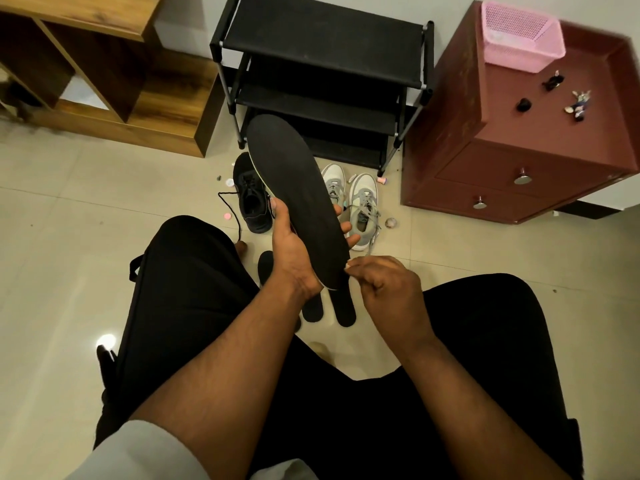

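A long black insole (294,188) is held up over my lap, its toe end pointing away from me. My left hand (294,247) grips it from below near the heel, thumb on the left edge and fingertips showing past the right edge. My right hand (384,289) pinches the insole's heel edge with curled fingers. A black sneaker (250,199) with a loose lace lies on the floor to the left. A pair of grey and white sneakers (360,206) stands to the right. Other black insoles (341,310) lie on the tiles between my knees.
A black shoe rack (322,77) stands against the wall ahead. A wooden shelf unit (104,74) is at the left. A dark red cabinet (519,140) at the right carries a pink basket (519,32) and small trinkets. Small bits lie scattered on the tiles near the shoes.
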`<state>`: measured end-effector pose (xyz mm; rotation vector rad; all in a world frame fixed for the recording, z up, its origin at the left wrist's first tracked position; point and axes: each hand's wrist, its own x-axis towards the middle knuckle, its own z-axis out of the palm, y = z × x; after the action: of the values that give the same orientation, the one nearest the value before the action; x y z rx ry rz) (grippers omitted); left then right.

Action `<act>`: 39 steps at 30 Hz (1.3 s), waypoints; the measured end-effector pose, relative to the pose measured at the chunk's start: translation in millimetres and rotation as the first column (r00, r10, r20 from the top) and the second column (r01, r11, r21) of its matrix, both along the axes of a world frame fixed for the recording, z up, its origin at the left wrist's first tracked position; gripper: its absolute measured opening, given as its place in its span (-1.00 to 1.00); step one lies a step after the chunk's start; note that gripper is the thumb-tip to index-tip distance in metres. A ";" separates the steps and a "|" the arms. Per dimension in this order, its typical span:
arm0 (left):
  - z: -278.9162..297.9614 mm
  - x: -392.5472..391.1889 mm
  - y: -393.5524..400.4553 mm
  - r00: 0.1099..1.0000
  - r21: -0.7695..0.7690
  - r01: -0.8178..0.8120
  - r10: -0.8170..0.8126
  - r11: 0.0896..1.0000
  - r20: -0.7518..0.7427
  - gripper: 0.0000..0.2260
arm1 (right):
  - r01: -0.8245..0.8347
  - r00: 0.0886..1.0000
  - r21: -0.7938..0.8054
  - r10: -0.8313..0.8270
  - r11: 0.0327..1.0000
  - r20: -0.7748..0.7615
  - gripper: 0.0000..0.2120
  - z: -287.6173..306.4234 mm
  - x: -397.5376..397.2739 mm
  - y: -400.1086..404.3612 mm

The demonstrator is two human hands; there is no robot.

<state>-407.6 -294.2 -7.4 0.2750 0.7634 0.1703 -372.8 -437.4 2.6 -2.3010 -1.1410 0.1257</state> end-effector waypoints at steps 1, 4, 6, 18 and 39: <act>0.1 0.1 -1.0 1.000 -0.018 -0.012 0.012 1.000 0.016 -0.16 | -0.029 0.999 0.006 0.029 1.000 0.017 -0.78 0.9 -0.9 0.5; -1.3 0.3 -4.8 0.999 -0.002 -0.028 0.028 1.000 0.024 -0.21 | -0.185 0.982 0.077 0.182 0.980 0.045 -0.80 9.6 -18.6 9.2; -0.8 -1.5 -6.5 0.999 0.010 0.016 -0.016 1.000 0.034 -0.20 | -0.175 0.984 0.095 0.170 0.980 0.058 -0.79 8.7 -21.7 12.7; -3.4 -0.9 -9.0 0.978 0.025 0.106 -0.109 0.994 0.178 -0.27 | -0.048 0.996 0.119 0.039 0.992 0.076 -0.77 3.4 -3.3 21.0; -13.9 -1.4 -18.8 0.956 -0.029 0.243 -0.235 0.970 0.178 -0.25 | 0.097 0.995 0.204 -0.093 0.974 -0.030 -0.77 6.6 14.2 24.6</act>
<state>-408.9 -313.1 -21.3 0.2979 0.5556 -0.0542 -358.7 -412.8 9.2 -2.1604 -0.9831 -0.0059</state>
